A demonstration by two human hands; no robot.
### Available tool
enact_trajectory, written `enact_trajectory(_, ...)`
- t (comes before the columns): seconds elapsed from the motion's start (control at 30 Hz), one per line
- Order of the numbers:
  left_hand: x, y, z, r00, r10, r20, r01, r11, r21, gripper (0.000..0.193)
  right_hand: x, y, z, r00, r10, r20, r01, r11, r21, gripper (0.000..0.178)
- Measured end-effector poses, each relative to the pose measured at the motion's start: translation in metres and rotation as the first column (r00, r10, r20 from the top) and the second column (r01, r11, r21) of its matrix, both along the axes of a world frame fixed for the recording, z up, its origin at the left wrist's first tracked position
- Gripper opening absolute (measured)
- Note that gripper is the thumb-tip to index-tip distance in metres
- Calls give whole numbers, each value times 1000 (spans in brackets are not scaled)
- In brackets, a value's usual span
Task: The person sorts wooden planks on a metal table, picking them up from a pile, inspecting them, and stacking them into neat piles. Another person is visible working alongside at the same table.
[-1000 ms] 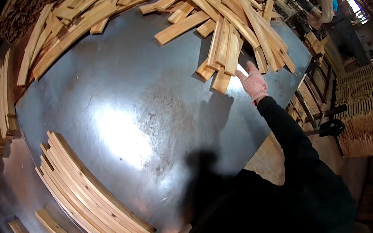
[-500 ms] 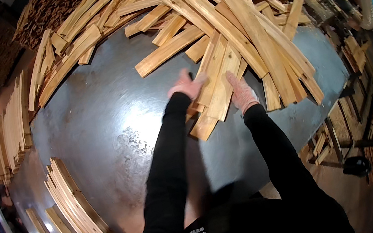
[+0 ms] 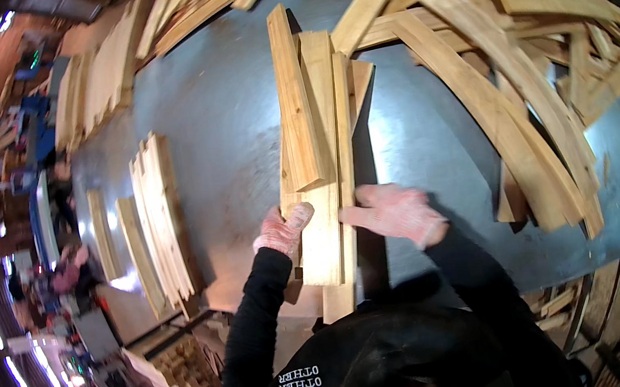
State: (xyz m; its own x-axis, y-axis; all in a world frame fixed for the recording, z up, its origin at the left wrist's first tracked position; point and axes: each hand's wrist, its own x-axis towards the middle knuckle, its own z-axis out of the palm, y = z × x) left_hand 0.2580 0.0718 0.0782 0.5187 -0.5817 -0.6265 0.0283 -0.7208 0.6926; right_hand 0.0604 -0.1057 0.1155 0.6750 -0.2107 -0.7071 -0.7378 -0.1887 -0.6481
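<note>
A loose bundle of wooden boards (image 3: 323,233) lies lengthwise in front of me, its near end close to the table's front edge. One knotty board (image 3: 295,105) rests on top, and another sticks out askew at the far right of the bundle. Pressed to the bundle's left side is my left hand (image 3: 282,230), in a pinkish knit glove, with its thumb over the top and its other fingers partly hidden. My right hand (image 3: 399,213), gloved alike, has its fingers stretched out against the bundle's right edge. Under everything is the grey metal table (image 3: 215,127).
A tangled heap of boards (image 3: 527,105) covers the right and far right. To the left stand an even stack of boards (image 3: 161,220) and two single boards. A longer row of boards (image 3: 109,67) is farther back. Another person (image 3: 71,273) is beyond the table at left.
Both hands have come off the heap, and the bundle now lies apart from it, nearer to me. The view has turned left. The right hand's fingers are now stretched straight.
</note>
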Motion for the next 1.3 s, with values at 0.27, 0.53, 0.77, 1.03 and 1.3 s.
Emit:
enact_trajectory(0.27,-29,8,-19,557,151,817,-107,988,-109,80,66,20,-52,855,-353,379,517,625,-585,101)
enact_trajectory(0.53,107,-75,-58,597,-423,682,8,853,522,92,45,113,-115,684,-717,135,648,682,340,82)
enact_trajectory(0.77,140,18,-57,954,66,292,-45,996,-76,55,64,92,-46,508,-837,204,694,538,479,56)
enact_trajectory(1.03,60,83,-53,525,176,-833,-719,614,-324,43,169,161,-48,726,-246,642,456,871,-183,69)
enact_trajectory(1.3,95,157,-120,337,17,-941,-773,576,-267,81,196,174,-50,851,-257,457,392,891,-228,67)
